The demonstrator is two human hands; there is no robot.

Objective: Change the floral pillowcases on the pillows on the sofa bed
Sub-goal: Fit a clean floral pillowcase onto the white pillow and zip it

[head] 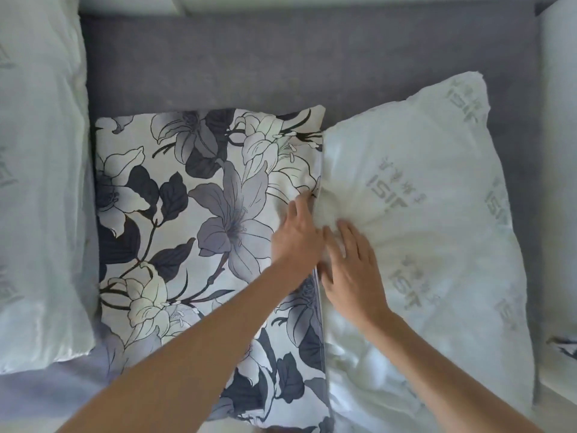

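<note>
With the left hand (pixel 296 235) at the floral pillowcase (pixel 199 220) opening, grip unclear, and the flat, open right hand (pixel 349 264) pressing the white pillow (pixel 437 220), the stuffing may bunch and jam at the mouth.

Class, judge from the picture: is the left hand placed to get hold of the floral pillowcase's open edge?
Probably yes. The left hand already lies at the floral pillowcase's open edge beside the white pillow, with nothing covering it.

Soft, even daylight, faint shadows, slight motion blur on the hands (pixel 324 245), wide-angle bending at edges.
</note>
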